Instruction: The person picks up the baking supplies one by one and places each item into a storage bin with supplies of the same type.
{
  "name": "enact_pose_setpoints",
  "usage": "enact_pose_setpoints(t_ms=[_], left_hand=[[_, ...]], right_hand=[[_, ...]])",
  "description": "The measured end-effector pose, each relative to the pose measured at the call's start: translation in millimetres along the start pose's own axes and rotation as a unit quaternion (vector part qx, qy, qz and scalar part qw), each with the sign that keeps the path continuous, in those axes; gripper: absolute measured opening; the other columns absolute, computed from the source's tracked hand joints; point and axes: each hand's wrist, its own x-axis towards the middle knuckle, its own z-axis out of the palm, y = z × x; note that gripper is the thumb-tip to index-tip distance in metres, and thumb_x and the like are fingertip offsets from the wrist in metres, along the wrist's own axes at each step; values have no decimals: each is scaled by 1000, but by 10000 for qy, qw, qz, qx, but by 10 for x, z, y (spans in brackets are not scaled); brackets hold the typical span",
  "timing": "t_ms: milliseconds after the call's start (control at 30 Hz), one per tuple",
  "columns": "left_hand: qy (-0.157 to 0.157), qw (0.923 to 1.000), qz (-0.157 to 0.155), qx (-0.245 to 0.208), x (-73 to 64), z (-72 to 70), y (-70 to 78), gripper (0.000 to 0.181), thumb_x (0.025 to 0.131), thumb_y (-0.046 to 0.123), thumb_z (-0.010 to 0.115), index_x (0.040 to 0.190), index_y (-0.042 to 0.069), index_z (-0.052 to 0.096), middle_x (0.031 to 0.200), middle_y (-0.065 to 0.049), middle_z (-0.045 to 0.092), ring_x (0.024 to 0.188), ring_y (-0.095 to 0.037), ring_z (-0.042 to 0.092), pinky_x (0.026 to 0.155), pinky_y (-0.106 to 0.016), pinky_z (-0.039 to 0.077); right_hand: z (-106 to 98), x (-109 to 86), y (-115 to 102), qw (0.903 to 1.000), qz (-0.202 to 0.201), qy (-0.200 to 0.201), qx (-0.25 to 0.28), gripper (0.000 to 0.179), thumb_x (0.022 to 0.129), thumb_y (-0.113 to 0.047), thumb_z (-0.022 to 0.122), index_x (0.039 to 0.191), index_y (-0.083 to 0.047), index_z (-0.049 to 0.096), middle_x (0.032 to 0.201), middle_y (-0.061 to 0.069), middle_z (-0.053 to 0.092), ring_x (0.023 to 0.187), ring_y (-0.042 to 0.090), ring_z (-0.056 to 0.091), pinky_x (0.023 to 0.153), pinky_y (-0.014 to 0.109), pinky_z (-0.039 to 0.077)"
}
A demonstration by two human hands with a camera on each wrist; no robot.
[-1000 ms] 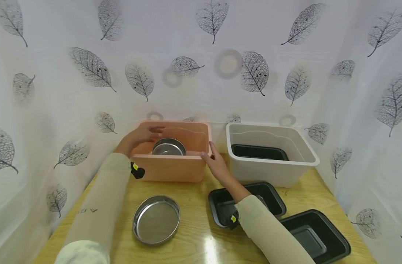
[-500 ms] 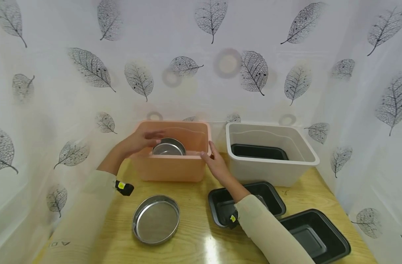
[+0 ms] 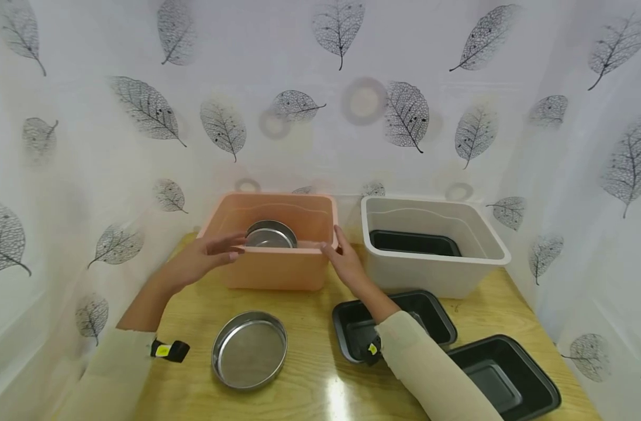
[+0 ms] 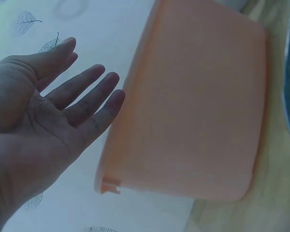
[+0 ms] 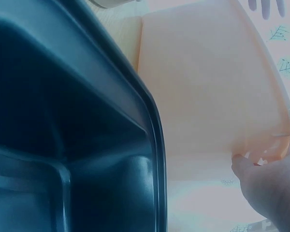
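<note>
In the head view, my left hand (image 3: 199,260) hovers at the front left corner of an orange plastic bin (image 3: 275,272), fingers extended and holding nothing. The left wrist view shows this hand (image 4: 63,101) palm up, its fingers spread beside the bin's rim. My right hand (image 3: 347,266) holds the bin's front right corner, thumb on the front wall and fingers along the right side. Inside the bin sits a round metal pan (image 3: 270,228), partly hidden by the front wall. A second, shallow round metal pan (image 3: 252,354) lies on the table in front of the bin.
A white plastic bin (image 3: 417,272) stands to the right, a black rectangular pan (image 3: 415,245) inside it. Two black rectangular pans, one under my right forearm (image 3: 426,310) and another nearer (image 3: 531,362), rest on the wooden table (image 3: 310,333). A leaf-print curtain (image 3: 310,152) surrounds the table.
My left hand has drawn back from over the orange bin's inside toward its front left corner, moving left and nearer. My right hand stays at the bin's corner.
</note>
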Motion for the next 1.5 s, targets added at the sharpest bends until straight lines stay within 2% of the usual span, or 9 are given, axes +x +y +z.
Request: enact_pose_setpoints(t_ms=[167, 233, 433, 567, 767, 867, 1067, 1300, 1500], left_hand=[[35, 9999, 48, -161, -291, 102, -137, 51, 105, 24, 56, 154, 17, 44, 153, -12, 49, 136, -32, 52, 100, -18, 46], [59, 9996, -1, -278, -420, 162, -201, 50, 105, 24, 56, 153, 16, 45, 153, -12, 49, 135, -31, 53, 99, -17, 47], [140, 9976, -297, -615, -773, 383, -418, 50, 104, 20, 57, 152, 16, 45, 153, -12, 49, 129, -9, 57, 99, -20, 49], [325, 9958, -525, -683, -943, 517, -537, 50, 103, 19, 59, 150, 8, 47, 149, -22, 51, 122, 1, 58, 95, -19, 50], [408, 9926, -832, -780, -1126, 644, -694, 53, 102, 21, 60, 150, 2, 46, 148, -29, 48, 124, 5, 53, 94, -15, 47], [427, 9914, -889, -856, -1193, 675, -777, 53, 102, 18, 60, 149, -1, 45, 149, -30, 46, 124, 5, 53, 94, -14, 47], [178, 9881, -984, -1171, -1256, 744, -905, 54, 102, 18, 59, 151, -1, 43, 152, -31, 41, 124, 11, 48, 96, -11, 43], [94, 9889, -937, -1150, -1218, 862, -956, 52, 100, 18, 63, 148, 4, 49, 147, -25, 51, 125, 3, 53, 97, -15, 45], [-83, 9906, -895, -1032, -1173, 904, -996, 54, 99, 19, 64, 148, 2, 49, 152, -26, 45, 125, 8, 48, 97, -14, 44]], right_hand=[[-2, 8, 9, 10000, 61, -12, -64, 72, 104, -37, 56, 163, -25, 17, 169, 4, 17, 152, 30, 26, 120, 50, 30], [-1, 11, 9, 10000, 50, -12, -76, 72, 103, -38, 56, 163, -25, 17, 169, 3, 17, 152, 30, 25, 120, 50, 30], [-6, 14, 17, 9999, -12, -42, -95, 74, 104, -38, 56, 163, -23, 16, 170, 4, 13, 153, 32, 23, 120, 51, 30], [-10, 10, 10, 9999, 30, -22, -152, 73, 103, -41, 55, 163, -25, 16, 170, 2, 14, 153, 31, 23, 121, 50, 30], [-4, 19, 10, 9998, 56, -23, -202, 73, 103, -40, 55, 163, -25, 16, 170, 2, 15, 153, 31, 23, 121, 50, 28], [4, 21, 11, 9997, 76, -33, -211, 73, 103, -43, 55, 163, -26, 16, 170, 0, 15, 153, 30, 23, 121, 49, 28], [4, 18, 26, 9998, 53, 1, -204, 74, 103, -44, 56, 163, -27, 17, 170, -1, 15, 153, 29, 22, 122, 48, 27], [-41, 7, -77, 9993, 234, -295, -90, 76, 104, -37, 56, 164, -20, 13, 170, 2, 10, 154, 30, 19, 123, 48, 25], [-48, 9, -46, 9987, 318, -337, -208, 79, 103, -45, 54, 164, -23, 9, 170, 4, 7, 154, 32, 18, 123, 48, 25]])
